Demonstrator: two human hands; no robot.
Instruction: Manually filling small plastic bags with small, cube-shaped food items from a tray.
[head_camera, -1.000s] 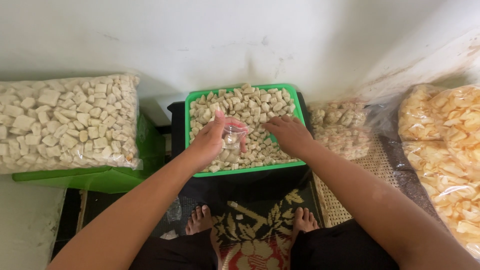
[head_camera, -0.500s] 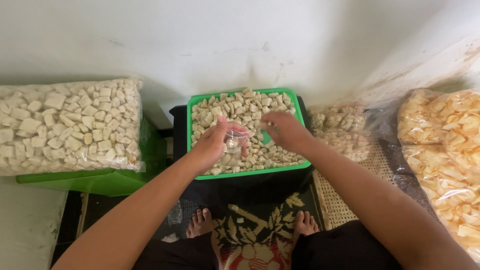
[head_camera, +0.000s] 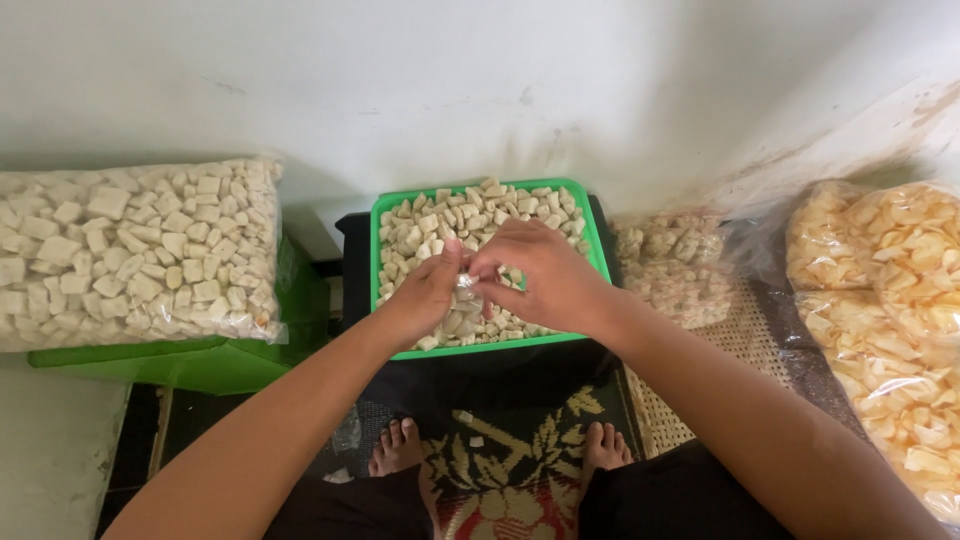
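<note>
A green tray full of pale cracker pieces stands in front of me against the white wall. Both hands meet over its near half. My left hand and my right hand pinch a small clear plastic bag between them, fingertips touching at its top. The bag hangs just above the pieces in the tray, and I cannot tell what is inside it.
A big clear bag of pale cubes lies on a green crate to the left. A smaller bag of pieces sits right of the tray, and bags of orange crackers further right. My bare feet rest on a patterned mat.
My right hand has moved left from over the tray's pieces to meet my left hand at the small bag. The tray sits a little lower in view.
</note>
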